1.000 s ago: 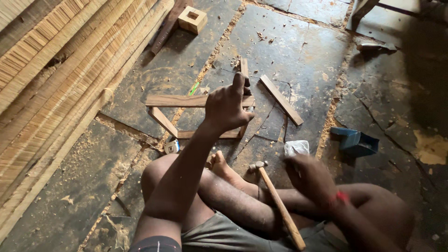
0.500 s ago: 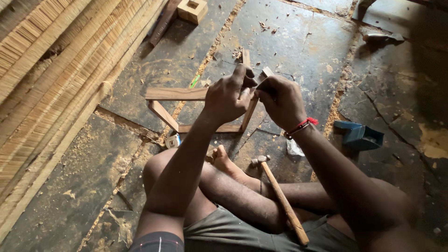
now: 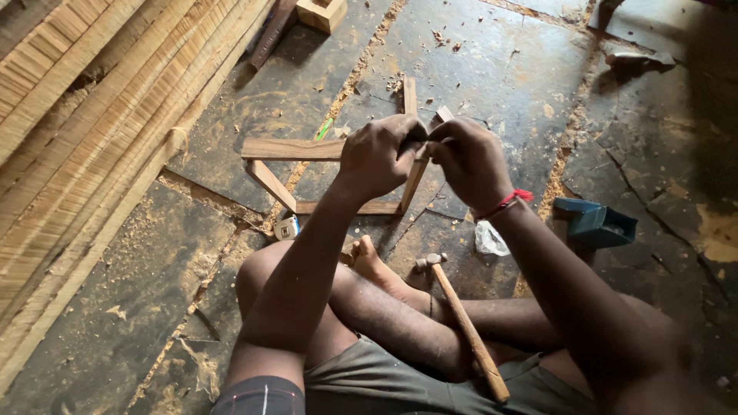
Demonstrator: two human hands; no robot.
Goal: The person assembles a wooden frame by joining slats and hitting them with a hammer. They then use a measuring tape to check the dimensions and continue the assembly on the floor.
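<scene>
At the far left we see stacked planks [image 3: 84, 131] leaning along the edge of the dark floor [image 3: 138, 307], strewn with sawdust. Moving right, a wooden frame [image 3: 292, 150] of thin slats lies flat on the floor, with a small tape measure [image 3: 286, 227] just beside its near corner.

Our left hand [image 3: 377, 154] is curled over the frame's right upright, much where it was a second ago. What has changed is our right hand [image 3: 470, 161]: a second ago it lay low by our knee, half a second ago it had risen near the frame, and now it meets the left, fingertips of both pinched together on something too small for us to tell. We judge both hands are now working at the same joint.

The hammer [image 3: 461, 327] rests untouched across our leg, head near our foot. Further right lie a crumpled white bag [image 3: 489, 240] and a blue box [image 3: 596, 224], well apart from the hands.
</scene>
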